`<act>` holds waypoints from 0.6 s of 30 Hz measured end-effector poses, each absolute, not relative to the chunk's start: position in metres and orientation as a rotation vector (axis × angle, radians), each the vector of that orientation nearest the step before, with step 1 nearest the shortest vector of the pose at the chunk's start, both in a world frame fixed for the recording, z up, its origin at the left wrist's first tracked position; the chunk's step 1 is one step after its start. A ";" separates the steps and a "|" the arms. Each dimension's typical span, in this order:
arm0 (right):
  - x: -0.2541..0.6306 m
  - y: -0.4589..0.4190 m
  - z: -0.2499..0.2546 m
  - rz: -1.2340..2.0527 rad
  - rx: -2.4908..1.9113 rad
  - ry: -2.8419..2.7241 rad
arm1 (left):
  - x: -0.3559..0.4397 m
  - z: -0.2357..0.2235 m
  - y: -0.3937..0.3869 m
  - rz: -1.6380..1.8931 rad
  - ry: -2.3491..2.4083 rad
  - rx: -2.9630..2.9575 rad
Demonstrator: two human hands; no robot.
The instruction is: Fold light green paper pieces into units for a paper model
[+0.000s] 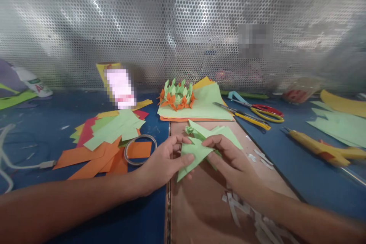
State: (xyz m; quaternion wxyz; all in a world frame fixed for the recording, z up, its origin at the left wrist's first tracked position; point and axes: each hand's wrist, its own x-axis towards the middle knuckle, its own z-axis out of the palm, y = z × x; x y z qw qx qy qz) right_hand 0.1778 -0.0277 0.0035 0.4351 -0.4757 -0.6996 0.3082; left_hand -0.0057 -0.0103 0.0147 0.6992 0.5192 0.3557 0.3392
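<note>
Between my two hands is a folded piece of light green paper (190,159), creased into a pointed shape. My left hand (174,158) grips its left side, thumb on top and fingers curled behind. At its upper right corner, my right hand (225,154) pinches the paper between thumb and fingers. More light green paper (228,135) lies just behind, beside a small crumpled green paper piece (189,130). Farther back, a ring of folded orange and green paper flowers (177,97) rests on stacked light green sheets (206,106).
To the left are orange paper strips (82,156), a tape roll (126,156), a propped phone (120,88) and a white glue bottle (36,84). On the right lie yellow-handled scissors (251,120), red-handled scissors (265,109) and a yellow glue gun (323,146). White scraps (243,207) litter the board.
</note>
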 end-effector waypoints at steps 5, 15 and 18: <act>0.177 -0.030 0.007 0.721 -1.163 -1.782 | -0.005 0.014 -0.010 0.757 0.808 1.180; 0.174 -0.030 0.005 0.560 -1.308 -1.798 | -0.007 0.009 -0.010 0.766 0.792 1.190; 0.175 -0.029 0.004 0.519 -1.334 -1.822 | -0.006 0.010 -0.011 0.768 0.803 1.158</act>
